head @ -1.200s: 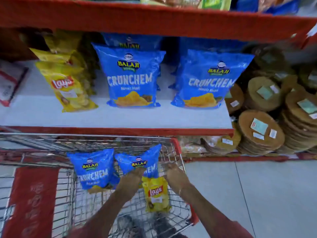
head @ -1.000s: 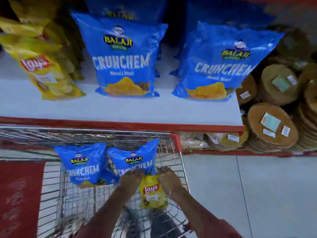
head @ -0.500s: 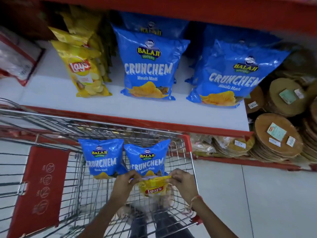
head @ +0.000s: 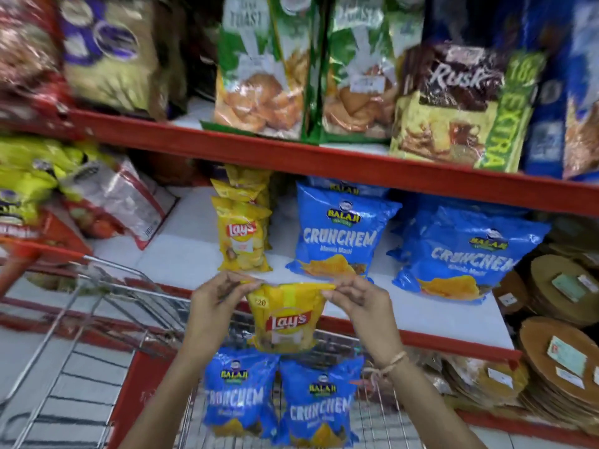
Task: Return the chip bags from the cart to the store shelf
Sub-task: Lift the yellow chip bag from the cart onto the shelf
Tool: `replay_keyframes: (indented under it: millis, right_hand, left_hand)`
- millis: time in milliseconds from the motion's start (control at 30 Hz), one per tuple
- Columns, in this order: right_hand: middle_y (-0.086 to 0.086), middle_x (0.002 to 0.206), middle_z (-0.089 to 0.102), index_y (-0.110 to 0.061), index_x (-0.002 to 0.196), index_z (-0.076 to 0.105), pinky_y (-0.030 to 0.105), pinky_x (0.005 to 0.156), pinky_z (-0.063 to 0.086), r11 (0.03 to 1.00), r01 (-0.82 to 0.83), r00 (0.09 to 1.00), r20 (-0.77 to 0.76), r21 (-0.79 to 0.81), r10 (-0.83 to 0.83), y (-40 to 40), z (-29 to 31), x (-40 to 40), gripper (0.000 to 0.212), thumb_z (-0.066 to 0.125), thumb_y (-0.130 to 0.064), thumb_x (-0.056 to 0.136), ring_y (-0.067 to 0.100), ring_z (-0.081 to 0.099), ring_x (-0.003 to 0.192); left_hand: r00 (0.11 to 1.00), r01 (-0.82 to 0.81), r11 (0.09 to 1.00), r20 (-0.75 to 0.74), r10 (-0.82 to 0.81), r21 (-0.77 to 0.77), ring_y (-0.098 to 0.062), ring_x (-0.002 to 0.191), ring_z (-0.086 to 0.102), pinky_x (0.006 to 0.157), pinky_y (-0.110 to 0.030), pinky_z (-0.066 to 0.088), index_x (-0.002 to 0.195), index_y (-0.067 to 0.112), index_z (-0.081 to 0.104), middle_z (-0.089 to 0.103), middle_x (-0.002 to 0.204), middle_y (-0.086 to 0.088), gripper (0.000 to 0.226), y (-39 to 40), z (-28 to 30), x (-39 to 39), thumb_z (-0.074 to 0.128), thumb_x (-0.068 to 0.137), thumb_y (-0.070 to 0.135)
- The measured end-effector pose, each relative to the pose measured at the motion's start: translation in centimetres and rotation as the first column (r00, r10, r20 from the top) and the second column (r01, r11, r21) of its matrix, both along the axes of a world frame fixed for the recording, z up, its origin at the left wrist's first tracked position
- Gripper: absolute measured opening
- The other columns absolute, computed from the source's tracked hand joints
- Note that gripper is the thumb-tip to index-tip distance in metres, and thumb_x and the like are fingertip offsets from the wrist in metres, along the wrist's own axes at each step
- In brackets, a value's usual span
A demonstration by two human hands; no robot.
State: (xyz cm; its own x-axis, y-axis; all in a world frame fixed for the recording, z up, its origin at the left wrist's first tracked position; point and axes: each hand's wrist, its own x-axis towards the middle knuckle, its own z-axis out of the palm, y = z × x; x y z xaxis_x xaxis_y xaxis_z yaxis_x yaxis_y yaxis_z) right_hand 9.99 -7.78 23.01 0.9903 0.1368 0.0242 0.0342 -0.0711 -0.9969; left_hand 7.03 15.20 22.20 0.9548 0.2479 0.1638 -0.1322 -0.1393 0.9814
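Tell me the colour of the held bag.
Yellow, red Lay's logo; head view.

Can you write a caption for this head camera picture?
Both hands lift a yellow Lay's chip bag from the wire cart toward the shelf.

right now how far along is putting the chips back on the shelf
Nothing clearly returned yet; shelf stock can't be told from returned bags. In hand: the left hand and right hand hold a yellow Lay's bag by its top corners, raised in front of the white shelf. Left: two blue Crunchem bags hang in the cart.
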Motion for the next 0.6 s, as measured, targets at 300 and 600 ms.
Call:
replay_keyframes:
  millis: [300,600]
  right_hand:
    - [-0.004,0.071,0.069,-0.027,0.072,0.060,0.009,0.066,0.051,0.997,0.072,0.995,0.068,-0.038,-0.069,7.6,1.1,8.7,0.023,0.073,-0.009,0.077,-0.001,0.065,0.065]
    - [0.006,0.098,0.068,-0.017,0.095,0.062,0.019,0.086,0.053,0.988,0.154,0.987,-0.048,0.021,-0.153,9.0,-3.6,8.1,0.024,0.072,-0.005,0.077,0.015,0.066,0.093]
  left_hand:
    - [0.998,-0.057,0.997,0.037,0.055,0.045,-0.009,0.060,0.063,0.061,-0.014,0.051,0.071,0.021,0.066,0.072,0.062,0.013,0.012,6.3,1.4,8.9,0.068,0.080,0.013]
    - [0.988,-0.134,0.991,-0.083,0.131,-0.026,0.002,0.085,0.066,0.077,-0.009,0.052,0.105,0.007,0.062,0.068,0.094,0.003,0.029,8.4,-3.1,7.8,0.067,0.078,0.000]
